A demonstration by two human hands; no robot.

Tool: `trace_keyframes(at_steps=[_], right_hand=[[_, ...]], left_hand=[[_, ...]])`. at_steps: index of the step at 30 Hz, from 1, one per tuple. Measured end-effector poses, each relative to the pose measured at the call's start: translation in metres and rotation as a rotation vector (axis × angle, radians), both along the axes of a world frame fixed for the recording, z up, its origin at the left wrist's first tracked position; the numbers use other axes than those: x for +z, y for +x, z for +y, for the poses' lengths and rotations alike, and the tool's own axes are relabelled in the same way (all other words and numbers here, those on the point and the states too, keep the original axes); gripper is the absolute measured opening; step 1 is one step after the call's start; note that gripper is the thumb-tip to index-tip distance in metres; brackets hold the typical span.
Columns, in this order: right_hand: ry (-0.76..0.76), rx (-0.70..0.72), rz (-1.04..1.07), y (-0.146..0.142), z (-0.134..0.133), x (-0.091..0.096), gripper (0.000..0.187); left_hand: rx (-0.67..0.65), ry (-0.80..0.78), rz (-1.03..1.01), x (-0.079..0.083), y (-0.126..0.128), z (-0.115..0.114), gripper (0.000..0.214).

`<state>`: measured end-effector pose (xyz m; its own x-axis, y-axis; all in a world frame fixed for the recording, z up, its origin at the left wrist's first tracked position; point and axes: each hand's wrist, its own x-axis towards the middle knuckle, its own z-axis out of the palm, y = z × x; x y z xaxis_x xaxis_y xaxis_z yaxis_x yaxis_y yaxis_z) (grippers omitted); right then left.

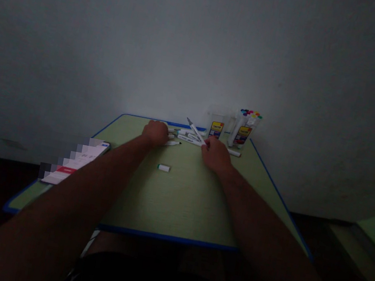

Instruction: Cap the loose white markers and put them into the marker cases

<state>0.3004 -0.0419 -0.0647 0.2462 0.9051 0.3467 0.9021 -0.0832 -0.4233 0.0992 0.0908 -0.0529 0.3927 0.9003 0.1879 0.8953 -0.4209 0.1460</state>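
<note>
At the far left of the marker pile, my left hand is curled, its fingertips hidden. An uncapped white marker with a dark tip sticks out from its right side. My right hand pinches another white marker, which tilts up to the left and ends in a grey tip. Between the hands several white markers lie loosely across each other. A short white cap with a green end lies nearer to me on the table. Beyond my right hand lies a marker with a reddish end.
A clear plastic case with a yellow label stands by the wall. Beside it, a second case is full of markers with coloured ends. A phone lies at the left edge of the green, blue-edged table.
</note>
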Motion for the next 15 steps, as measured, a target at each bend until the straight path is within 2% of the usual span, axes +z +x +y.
trace_keyframes(at_steps=[2, 4, 7, 10, 15], right_hand=[[-0.004, -0.005, 0.000, 0.000, -0.001, 0.000, 0.016], [-0.008, -0.011, 0.000, 0.000, -0.001, 0.001, 0.016], [-0.005, -0.004, 0.010, 0.001, -0.001, 0.001, 0.017], [-0.002, 0.008, 0.025, 0.001, -0.002, 0.001, 0.017], [-0.013, 0.044, 0.055, -0.005, -0.005, 0.001, 0.016]], left_hand=[[0.040, 0.022, 0.095, 0.003, 0.000, -0.004, 0.030], [0.043, 0.024, 0.070, 0.007, -0.001, -0.012, 0.028], [0.050, 0.032, -0.131, 0.014, -0.005, -0.031, 0.027], [0.059, -0.008, -0.352, 0.018, -0.013, -0.054, 0.018], [0.056, -0.195, -0.700, 0.018, -0.030, -0.083, 0.017]])
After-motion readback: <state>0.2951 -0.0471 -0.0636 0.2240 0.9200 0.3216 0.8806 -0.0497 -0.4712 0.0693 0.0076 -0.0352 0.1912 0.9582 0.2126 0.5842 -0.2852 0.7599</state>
